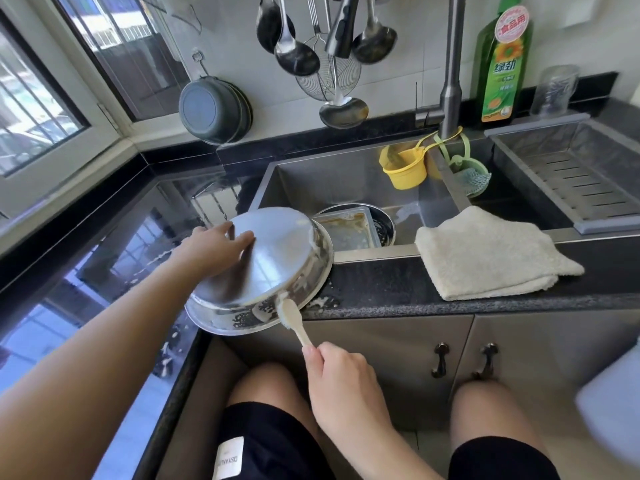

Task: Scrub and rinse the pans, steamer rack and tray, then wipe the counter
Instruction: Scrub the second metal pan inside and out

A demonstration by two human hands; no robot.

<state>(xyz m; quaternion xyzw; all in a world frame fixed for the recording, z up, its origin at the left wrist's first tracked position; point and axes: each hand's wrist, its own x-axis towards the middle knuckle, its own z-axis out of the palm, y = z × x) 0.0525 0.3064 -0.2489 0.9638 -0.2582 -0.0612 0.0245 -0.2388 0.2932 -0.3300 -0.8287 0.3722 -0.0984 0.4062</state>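
A steel pan [277,258] lies upside down at the counter's corner, half over the front edge, soapy at its rim. My left hand [214,244] rests flat on its upturned base with straight fingers. My right hand [337,372] grips the handle of a pale brush [291,315]. The brush head touches the pan's near rim. In the sink [332,181] a rectangular tray [348,230] with brown residue lies in another round steel pan [386,223]. A folded cream cloth [485,254] lies on the counter [381,289] and overlaps the sink's front rim.
A tall faucet [450,84] rises behind the sink, with a green detergent bottle [500,64] to its right. Yellow [405,171] and green [472,178] holders hang on the sink divider. A drain rack [585,181] fills the right basin. Ladles [298,57] hang above. Foam spots [323,302] dot the counter.
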